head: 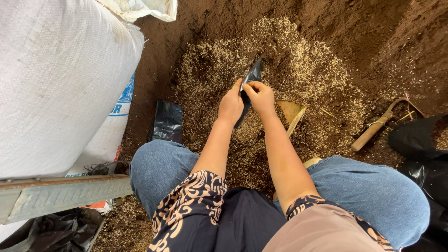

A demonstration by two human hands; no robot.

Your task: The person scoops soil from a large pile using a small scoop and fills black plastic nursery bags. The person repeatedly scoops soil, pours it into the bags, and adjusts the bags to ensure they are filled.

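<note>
Head view, looking down past the person's knees in blue jeans (158, 170) to the floor (373, 32) of dark soil; the left hand (231, 105) and the right hand (260, 97) met over the middle of a spread of pale rice husk (308, 60), both closed with pinched fingers on a small black plastic bag (253, 74), whose upper end rose above the fingertips and whose lower end hung between the wrists; a flat yellowish scoop (291, 112) lay on the husk just beside the right forearm; a wooden-handled tool (378, 127) rested on the soil towards the right edge of the floor, near a heap of black plastic (420, 149); a further black bag (167, 122) lay flat on the floor beside the left knee; a large white woven sack (56, 79) stood at the left edge, with a grey metal bar (60, 196) below it; patterned dark sleeves (191, 205) covered the upper arms.
</note>
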